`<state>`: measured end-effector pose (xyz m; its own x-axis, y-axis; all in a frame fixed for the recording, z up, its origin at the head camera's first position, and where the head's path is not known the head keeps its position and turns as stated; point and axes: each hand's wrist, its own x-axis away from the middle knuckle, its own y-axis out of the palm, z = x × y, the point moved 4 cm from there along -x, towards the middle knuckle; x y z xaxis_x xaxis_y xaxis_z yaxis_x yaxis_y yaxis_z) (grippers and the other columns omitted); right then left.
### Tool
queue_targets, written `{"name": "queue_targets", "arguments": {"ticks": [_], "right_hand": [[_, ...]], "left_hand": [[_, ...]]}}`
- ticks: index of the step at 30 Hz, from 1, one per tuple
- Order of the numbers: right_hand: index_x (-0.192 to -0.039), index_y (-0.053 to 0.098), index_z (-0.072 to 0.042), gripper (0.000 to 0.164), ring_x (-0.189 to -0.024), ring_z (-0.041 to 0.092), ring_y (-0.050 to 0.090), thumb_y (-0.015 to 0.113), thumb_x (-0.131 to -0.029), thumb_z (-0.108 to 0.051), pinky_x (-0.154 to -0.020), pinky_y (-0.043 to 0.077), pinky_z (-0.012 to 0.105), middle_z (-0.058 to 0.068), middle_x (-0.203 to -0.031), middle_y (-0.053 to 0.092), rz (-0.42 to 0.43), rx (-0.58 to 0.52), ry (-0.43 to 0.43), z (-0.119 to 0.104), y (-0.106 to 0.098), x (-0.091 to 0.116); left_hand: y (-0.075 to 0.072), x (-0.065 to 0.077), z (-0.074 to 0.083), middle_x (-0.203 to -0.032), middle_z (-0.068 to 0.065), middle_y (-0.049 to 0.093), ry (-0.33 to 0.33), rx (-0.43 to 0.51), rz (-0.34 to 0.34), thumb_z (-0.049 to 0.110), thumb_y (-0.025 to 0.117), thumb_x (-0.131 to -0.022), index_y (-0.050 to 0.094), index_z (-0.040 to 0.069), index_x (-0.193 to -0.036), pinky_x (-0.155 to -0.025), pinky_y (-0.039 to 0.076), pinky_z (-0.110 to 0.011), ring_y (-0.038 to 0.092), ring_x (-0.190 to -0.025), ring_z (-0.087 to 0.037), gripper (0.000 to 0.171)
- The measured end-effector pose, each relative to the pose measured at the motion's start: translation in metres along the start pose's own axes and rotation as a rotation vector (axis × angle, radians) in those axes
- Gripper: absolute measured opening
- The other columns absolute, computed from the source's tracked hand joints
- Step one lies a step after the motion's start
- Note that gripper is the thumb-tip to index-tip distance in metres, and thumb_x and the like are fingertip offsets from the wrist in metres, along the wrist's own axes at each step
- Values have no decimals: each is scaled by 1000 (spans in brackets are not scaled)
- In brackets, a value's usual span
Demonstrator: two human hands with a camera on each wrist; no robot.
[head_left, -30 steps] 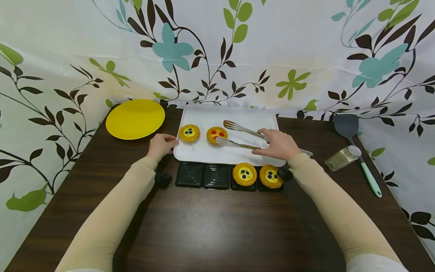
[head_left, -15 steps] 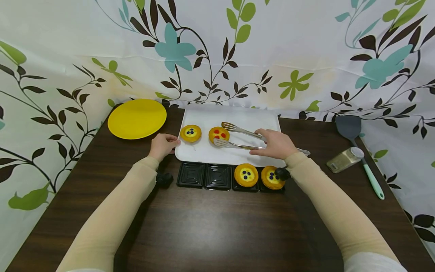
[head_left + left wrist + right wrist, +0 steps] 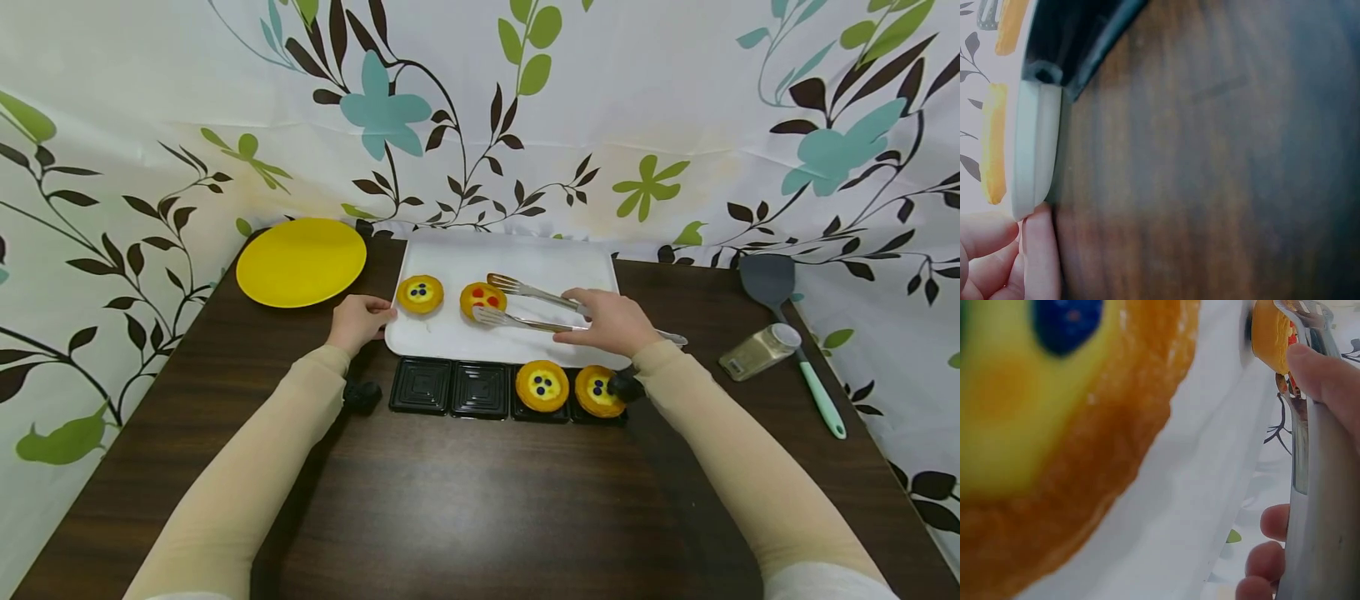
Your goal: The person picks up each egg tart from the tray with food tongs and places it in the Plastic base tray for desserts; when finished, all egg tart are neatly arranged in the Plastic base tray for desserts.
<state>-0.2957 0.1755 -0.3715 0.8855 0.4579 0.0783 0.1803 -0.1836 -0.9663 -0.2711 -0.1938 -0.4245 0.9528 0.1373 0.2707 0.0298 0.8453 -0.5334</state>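
Observation:
My left hand [image 3: 356,323] pinches the left edge of a white tray [image 3: 442,343]; in the left wrist view the thumb lies above the rim and a finger under it. My right hand [image 3: 611,318] holds metal tongs [image 3: 528,322], their arms spread apart. The tong tips point left at an egg tart with red dots [image 3: 480,293]; the lower tip overlaps its front edge, the upper tip is just behind it. Left of it on the tray sits a tart with blue dots [image 3: 420,295].
In front of the tray lies a black plastic tray [image 3: 480,390] with two bare compartments and two blue-dotted tarts [image 3: 542,386] in the right ones. A yellow plate [image 3: 300,262] stands back left. A shaker jar [image 3: 759,352] lies against a spatula [image 3: 821,400] at right.
The tongs have shifted slightly leftward around the red-dotted tart. The left hand keeps its hold on the tray edge. The view itself has swayed a little.

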Motion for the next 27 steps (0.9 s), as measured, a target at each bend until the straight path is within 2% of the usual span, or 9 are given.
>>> {"name": "queue_targets", "arguments": {"ticks": [10,17,27], "right_hand": [[-133,53,-11,74,-84,24,62,72,-76,-55,-73,54,45,11,-118,64,36,-14,-17,2,-2,25],[-133,54,-11,76,-88,23,63,73,-75,-56,-76,55,45,12,-121,63,43,-25,-3,4,0,43],[-130,56,-12,75,-83,20,62,74,-73,-57,-68,55,39,9,-117,65,64,-46,-35,-1,4,68]], "left_hand": [[0,1,2,-114,-24,60,-13,-7,4,18,58,-95,58,-5,-123,-82,56,-36,63,-99,-32,36],[0,1,2,-114,-24,60,-13,-10,1,19,58,-95,58,-6,-123,-82,56,-36,63,-101,-32,37],[0,0,2,-114,-23,60,-24,-18,11,19,58,-95,59,-5,-122,-82,56,-36,63,-99,-31,36]]}}
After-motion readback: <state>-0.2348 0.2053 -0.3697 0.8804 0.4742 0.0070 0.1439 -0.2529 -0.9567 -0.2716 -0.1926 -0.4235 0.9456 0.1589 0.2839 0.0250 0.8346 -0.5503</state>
